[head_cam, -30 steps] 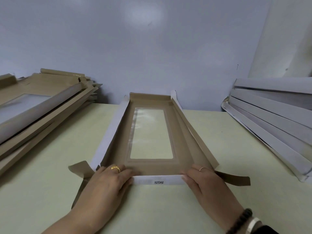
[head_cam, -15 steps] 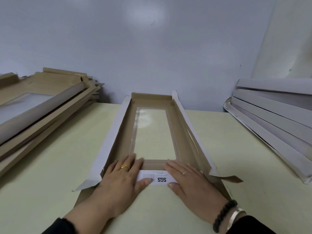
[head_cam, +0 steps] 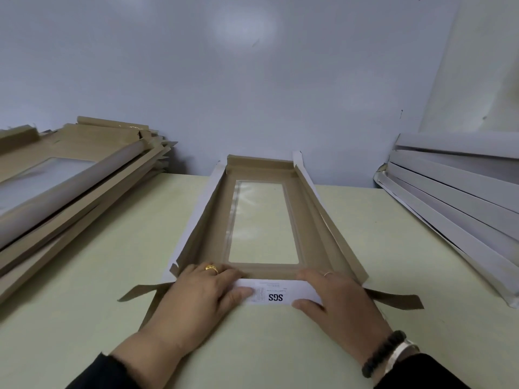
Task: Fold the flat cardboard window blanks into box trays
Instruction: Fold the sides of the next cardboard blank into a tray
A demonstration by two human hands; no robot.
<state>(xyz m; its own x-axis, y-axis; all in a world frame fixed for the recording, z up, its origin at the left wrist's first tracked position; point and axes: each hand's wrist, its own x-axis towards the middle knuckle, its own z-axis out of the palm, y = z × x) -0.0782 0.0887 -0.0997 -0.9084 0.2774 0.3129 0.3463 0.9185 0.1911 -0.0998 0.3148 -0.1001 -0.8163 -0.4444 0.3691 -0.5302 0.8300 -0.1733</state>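
Window blank [head_cam: 261, 220] under both hands' grip

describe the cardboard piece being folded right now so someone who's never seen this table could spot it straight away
On the pale yellow table, between a brown stack on the left and a white stack on the right, lies one window blank running away toward the wall. Both hands, left hand and right hand, hold its near white flap. Unlike the stacked pieces, it lies alone, walls half raised.
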